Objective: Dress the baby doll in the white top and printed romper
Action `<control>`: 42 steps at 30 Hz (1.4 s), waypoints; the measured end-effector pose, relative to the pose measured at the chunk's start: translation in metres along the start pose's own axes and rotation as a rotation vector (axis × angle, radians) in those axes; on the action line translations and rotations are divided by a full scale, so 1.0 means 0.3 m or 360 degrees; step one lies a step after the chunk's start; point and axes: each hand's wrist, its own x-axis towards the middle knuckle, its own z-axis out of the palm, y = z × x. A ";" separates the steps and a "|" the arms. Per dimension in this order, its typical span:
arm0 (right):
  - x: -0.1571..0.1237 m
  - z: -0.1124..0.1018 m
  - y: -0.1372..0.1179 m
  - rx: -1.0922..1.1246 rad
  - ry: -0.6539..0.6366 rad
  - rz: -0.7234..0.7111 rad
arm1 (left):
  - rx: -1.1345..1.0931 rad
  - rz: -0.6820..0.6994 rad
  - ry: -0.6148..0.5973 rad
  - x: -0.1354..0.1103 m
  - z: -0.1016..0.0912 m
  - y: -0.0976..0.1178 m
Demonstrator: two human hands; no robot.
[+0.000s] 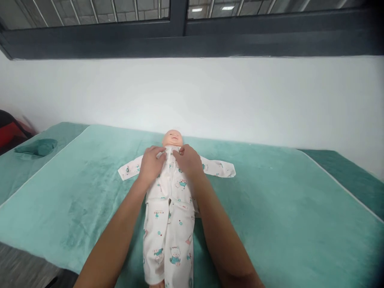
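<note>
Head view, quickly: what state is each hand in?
Left hand: on the doll's shirt at the neck, grip cannot be told.
Right hand: same spot, grip cannot be told.

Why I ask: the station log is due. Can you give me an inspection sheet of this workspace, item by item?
Surface: teal blanket spread flat, with white edging along both sides.
Job's things: baby doll on its back, head toward the wall, dressed in a white printed suit with the sleeves spread out to both sides.
Clutter: bunched teal cloth at far left; red and black thing at the left edge, cut off by the frame.
Hands: left hand and right hand rest on the doll's chest, fingertips at the suit's front opening; whether they pinch it cannot be told.
Cables: nothing seen.
Surroundings: white wall behind, dark window frame above.
</note>
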 end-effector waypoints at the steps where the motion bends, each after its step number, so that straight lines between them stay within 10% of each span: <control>1: 0.007 -0.001 0.005 0.0013 0.0011 -0.0009 | 0.0078 -0.0025 -0.0050 0.043 0.019 -0.001; 8: 0.047 0.007 0.041 0.0152 0.0047 -0.0116 | 0.0101 -0.0157 -0.0243 0.161 0.093 0.006; 18: 0.049 0.000 0.037 0.1154 0.0163 0.0012 | -0.0738 -0.0322 0.0036 0.135 0.093 0.041; 42: 0.047 0.039 0.051 0.0968 0.0101 -0.0268 | -0.0962 -0.0307 -0.0212 0.157 0.130 -0.027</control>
